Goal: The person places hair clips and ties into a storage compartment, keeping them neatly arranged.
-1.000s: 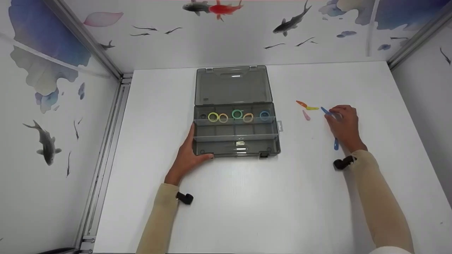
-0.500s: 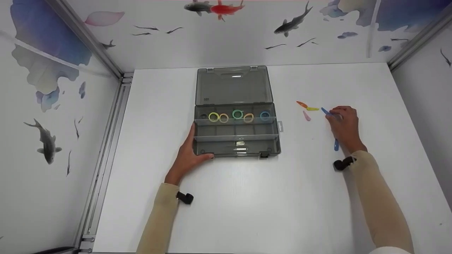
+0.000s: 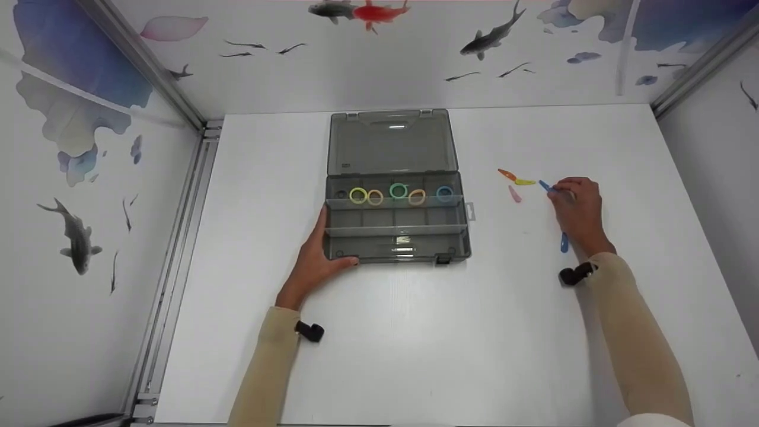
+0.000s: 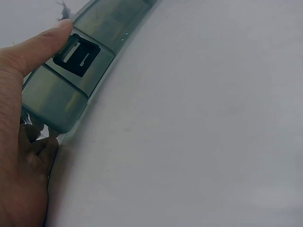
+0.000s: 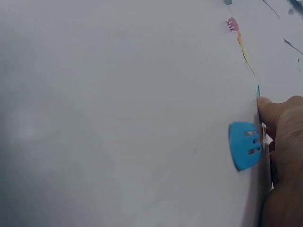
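A grey see-through compartment box (image 3: 396, 216) lies with its lid (image 3: 392, 142) folded back. My left hand (image 3: 311, 267) holds its front left corner, the thumb on the front edge and the fingers along the left side. On the right, my right hand (image 3: 580, 210) pinches a blue hair clip (image 3: 545, 185) at the table. A second blue hair clip (image 3: 564, 242), with claw-like teeth in the right wrist view (image 5: 245, 145), lies beside the wrist. Left of the right hand are an orange clip (image 3: 507, 174), a yellow clip (image 3: 525, 182) and a pink clip (image 3: 514, 194).
Several coloured rings, including a green ring (image 3: 398, 191) and a yellow ring (image 3: 358, 196), sit in the box's back row. Clear dividers (image 3: 367, 229) cross the box. A white table (image 3: 391, 344) carries everything, and printed panels (image 3: 415, 71) wall it in.
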A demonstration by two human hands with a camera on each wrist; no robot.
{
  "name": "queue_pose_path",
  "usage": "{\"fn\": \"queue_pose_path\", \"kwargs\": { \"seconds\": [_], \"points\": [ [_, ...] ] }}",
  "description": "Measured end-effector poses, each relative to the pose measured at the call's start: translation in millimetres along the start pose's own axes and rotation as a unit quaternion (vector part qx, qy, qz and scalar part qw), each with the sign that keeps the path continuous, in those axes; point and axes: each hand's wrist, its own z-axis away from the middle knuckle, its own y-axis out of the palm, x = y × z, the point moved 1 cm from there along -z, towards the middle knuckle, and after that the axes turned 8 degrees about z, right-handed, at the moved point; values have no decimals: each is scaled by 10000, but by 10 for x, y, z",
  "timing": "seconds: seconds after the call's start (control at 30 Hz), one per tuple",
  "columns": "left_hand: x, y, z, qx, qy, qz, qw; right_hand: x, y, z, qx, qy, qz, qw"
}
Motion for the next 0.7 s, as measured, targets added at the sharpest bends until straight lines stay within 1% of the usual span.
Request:
{"fn": "queue_pose_path", "kwargs": {
  "seconds": [0.33, 0.5, 0.6, 0.7],
  "points": [
    [-26, -6, 3, 34, 51, -79, 10000, 19, 28, -7, -35, 158, -59, 9999],
    [-28, -10, 5, 41, -3, -19, 10000, 40, 7, -4, 75, 391, -105, 9992],
    [-23, -11, 6, 41, 28, 37, 10000, 82, -7, 5, 44, 341, -63, 9994],
    [-15, -10, 10, 30, 75, 17, 10000, 126, -19, 10, -47, 166, -27, 9998]
  ]
}}
